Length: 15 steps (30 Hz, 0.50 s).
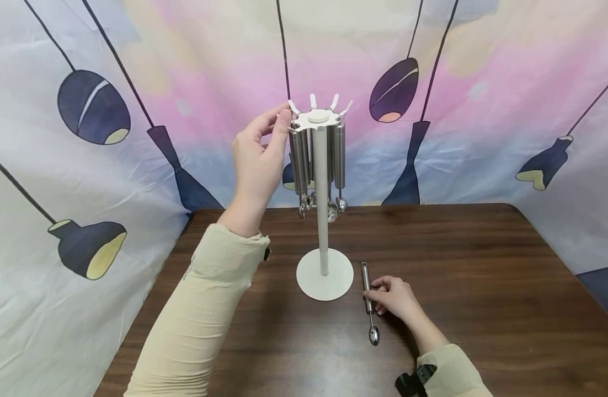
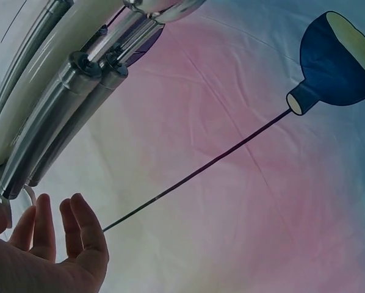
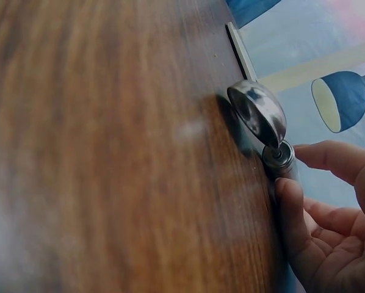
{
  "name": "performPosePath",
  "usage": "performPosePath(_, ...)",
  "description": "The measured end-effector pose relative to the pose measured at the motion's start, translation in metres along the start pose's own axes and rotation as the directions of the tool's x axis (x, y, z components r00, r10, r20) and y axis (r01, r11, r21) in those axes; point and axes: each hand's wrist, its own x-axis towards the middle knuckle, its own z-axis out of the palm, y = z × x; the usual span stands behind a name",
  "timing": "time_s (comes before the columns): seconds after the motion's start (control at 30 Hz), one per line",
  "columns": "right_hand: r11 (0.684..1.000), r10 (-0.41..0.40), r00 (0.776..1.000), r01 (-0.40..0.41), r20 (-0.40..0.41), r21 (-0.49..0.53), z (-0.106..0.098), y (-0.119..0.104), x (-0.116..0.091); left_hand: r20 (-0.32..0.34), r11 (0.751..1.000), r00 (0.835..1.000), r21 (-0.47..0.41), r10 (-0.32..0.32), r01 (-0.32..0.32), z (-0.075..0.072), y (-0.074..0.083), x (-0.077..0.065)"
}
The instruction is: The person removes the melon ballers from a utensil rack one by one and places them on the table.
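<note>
Stand (image 1: pixel 323 220), white, centre: left hand (image 1: pixel 259 160) pinches its top edge with curled fingers; utensils (image 1: pixel 340 157) hang below. Spoon (image 1: pixel 368 306), steel, lower centre-right, at worktop (image 1: pixel 473 264) (contact unclear): right hand (image 1: pixel 395 298) lightly pinches its handle. Apparent step: pick-up; lifting demands steady fingers.

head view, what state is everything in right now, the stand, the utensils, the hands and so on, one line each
White rack: upright on the table
Hanging utensils: on the rack, heads down
Loose scoop: off the rack, held by its handle; whether lifted is unclear
Left grip: pinching at the rack's top edge
Right grip: pinching the loose scoop's handle
Backdrop: creased
</note>
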Motion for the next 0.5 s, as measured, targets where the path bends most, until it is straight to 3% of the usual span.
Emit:
performPosePath(0.27,1.000,-0.015,1.000,0.015,0.008,0.020,0.000,0.001,0.001,-0.039,1.000,0.999,-0.006,-0.018,0.018,-0.001,0.001,0.001)
performPosePath(0.5,0.998,-0.038,0.999,0.036,-0.037,-0.044,-0.008,-0.010,-0.003,-0.031,0.999,0.999,0.023,0.038,-0.037,-0.002,0.008,-0.012)
